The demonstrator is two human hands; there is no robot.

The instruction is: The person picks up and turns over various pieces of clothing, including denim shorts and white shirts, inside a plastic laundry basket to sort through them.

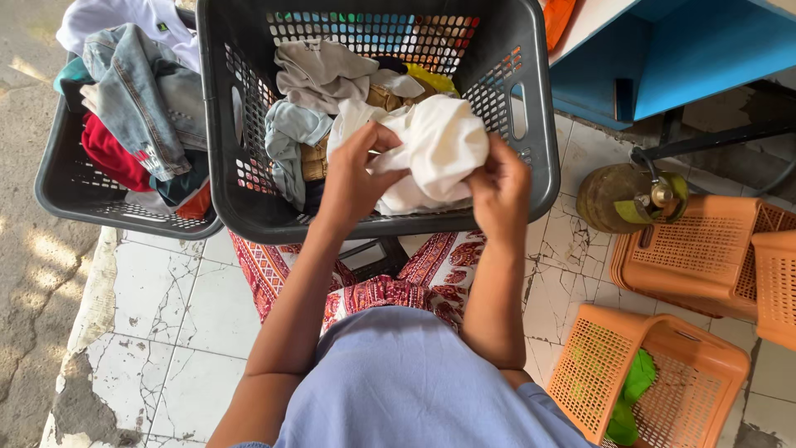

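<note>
While over basket (543, 166), both hands (356, 178) (499, 189) gripping cloth (439, 145)

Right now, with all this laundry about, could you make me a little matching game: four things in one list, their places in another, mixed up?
Things:
1. white cloth
2. denim jacket
3. green cloth
4. brass-coloured gas cylinder

Places:
A. in the orange basket lying on its side, lower right
B. held in both hands over the big dark basket
C. on the tiled floor, right of the big dark basket
D. on the pile in the smaller dark basket, left

Pairs: 1-B, 2-D, 3-A, 4-C
</note>
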